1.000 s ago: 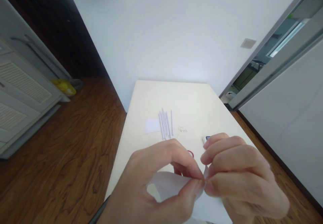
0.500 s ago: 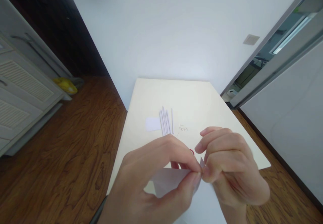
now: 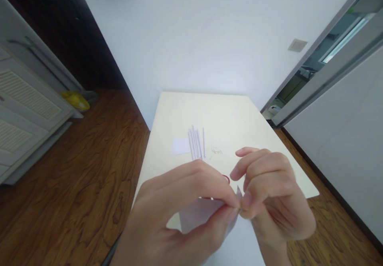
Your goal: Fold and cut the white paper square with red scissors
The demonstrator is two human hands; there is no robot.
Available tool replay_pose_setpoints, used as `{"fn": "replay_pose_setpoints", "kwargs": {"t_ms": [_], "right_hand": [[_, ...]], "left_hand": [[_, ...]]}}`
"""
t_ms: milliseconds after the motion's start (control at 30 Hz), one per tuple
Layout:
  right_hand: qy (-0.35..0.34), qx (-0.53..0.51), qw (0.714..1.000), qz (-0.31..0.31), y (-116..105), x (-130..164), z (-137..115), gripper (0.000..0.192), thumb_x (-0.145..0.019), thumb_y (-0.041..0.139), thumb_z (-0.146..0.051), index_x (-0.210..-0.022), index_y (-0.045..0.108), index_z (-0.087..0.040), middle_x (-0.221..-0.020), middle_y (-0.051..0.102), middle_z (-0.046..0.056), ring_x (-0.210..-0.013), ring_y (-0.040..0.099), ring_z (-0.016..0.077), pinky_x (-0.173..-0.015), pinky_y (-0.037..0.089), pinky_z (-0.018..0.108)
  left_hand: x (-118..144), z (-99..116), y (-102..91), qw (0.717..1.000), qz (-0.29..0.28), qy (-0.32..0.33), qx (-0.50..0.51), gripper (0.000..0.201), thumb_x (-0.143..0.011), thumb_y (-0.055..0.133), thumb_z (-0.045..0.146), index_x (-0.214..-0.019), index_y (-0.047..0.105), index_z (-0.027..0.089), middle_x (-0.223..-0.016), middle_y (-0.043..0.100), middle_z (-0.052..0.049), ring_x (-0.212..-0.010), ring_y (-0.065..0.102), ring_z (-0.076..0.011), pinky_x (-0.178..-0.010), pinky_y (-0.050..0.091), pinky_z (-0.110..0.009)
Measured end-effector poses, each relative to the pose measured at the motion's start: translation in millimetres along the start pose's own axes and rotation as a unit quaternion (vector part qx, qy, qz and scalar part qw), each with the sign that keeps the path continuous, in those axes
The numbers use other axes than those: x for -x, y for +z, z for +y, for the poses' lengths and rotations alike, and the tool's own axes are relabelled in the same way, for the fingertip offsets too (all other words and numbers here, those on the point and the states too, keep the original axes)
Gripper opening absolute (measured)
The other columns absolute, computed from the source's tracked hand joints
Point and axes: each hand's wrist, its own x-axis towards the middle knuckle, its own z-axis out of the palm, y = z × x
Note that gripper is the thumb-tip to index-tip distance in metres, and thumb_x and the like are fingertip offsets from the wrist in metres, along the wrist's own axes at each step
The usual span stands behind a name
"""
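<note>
Both my hands are raised over the near end of a cream table (image 3: 227, 114) and pinch one small white paper piece (image 3: 199, 215) between them. My left hand (image 3: 176, 214) grips it with thumb and fingers; my right hand (image 3: 269, 194) pinches its right tip. Behind my left fingers a bit of a red object (image 3: 226, 178) shows, mostly hidden. Farther back lie several thin white paper sticks (image 3: 196, 143) in a row, with a small white paper square (image 3: 180, 146) to their left.
Tiny paper scraps (image 3: 216, 151) lie right of the sticks. Wooden floor (image 3: 74, 178) surrounds the table. A white louvred cabinet (image 3: 20, 106) stands at left with a yellow object (image 3: 75, 100) beside it. A white wall is behind; a sliding door frame (image 3: 323, 70) is at right.
Both hands have moved slightly up and left with the paper. My right hand now covers the small dark item that showed a second ago by its fingertips.
</note>
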Motion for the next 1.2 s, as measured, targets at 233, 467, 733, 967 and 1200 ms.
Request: {"fn": "replay_pose_setpoints", "kwargs": {"t_ms": [233,467,733,967,1200], "right_hand": [[-0.003,0.004,1.000,0.015,2.8,-4.1,-3.6,0.019,-0.088,0.060,-0.012,-0.068,0.062,-0.014,-0.067,0.056,0.000,-0.066,0.060,0.0148,-0.076,0.054,0.040],[-0.007,0.006,1.000,0.003,0.1,-4.2,-3.4,0.019,-0.088,0.059,-0.012,-0.069,0.062,-0.015,-0.066,0.056,0.000,-0.065,0.061,0.0143,-0.078,0.053,0.039],[-0.048,0.012,0.998,-0.028,-5.2,-5.5,3.2,0.018,-0.087,0.060,-0.011,-0.070,0.063,-0.015,-0.069,0.057,-0.001,-0.065,0.060,0.0129,-0.077,0.054,0.038],[-0.043,0.011,0.998,-0.040,-6.3,-7.3,4.4,0.020,-0.087,0.057,-0.008,-0.069,0.063,-0.015,-0.069,0.056,0.000,-0.066,0.061,0.0133,-0.078,0.053,0.039],[-0.020,0.004,0.999,-0.046,-5.2,-7.2,-0.8,0.021,-0.088,0.057,-0.011,-0.068,0.060,-0.015,-0.069,0.054,-0.001,-0.067,0.061,0.0132,-0.079,0.054,0.039]], "left_hand": [[-9.0,-2.4,-0.4,0.996,-0.002,0.052,0.078,0.019,-0.074,0.064,-0.001,-0.073,0.066,0.019,-0.069,0.067,0.004,-0.064,0.063,-0.0080,-0.059,0.052,-0.015],[-7.0,-4.6,-2.3,0.997,-0.005,0.048,0.053,0.019,-0.077,0.065,0.003,-0.077,0.065,0.022,-0.072,0.067,0.005,-0.067,0.063,-0.0092,-0.060,0.052,-0.016],[-3.9,-8.7,0.3,0.999,0.014,0.038,0.030,0.012,-0.078,0.069,0.014,-0.073,0.065,0.024,-0.068,0.066,0.006,-0.064,0.062,-0.0092,-0.056,0.051,-0.017],[-1.8,-8.9,1.8,0.999,0.014,0.036,0.014,0.011,-0.081,0.067,0.019,-0.072,0.064,0.025,-0.067,0.066,0.006,-0.062,0.063,-0.0096,-0.054,0.050,-0.018],[-3.8,-9.9,-0.7,0.999,0.017,0.037,-0.015,0.009,-0.081,0.068,0.028,-0.072,0.066,0.028,-0.065,0.067,0.008,-0.060,0.063,-0.0084,-0.052,0.051,-0.016]]}}
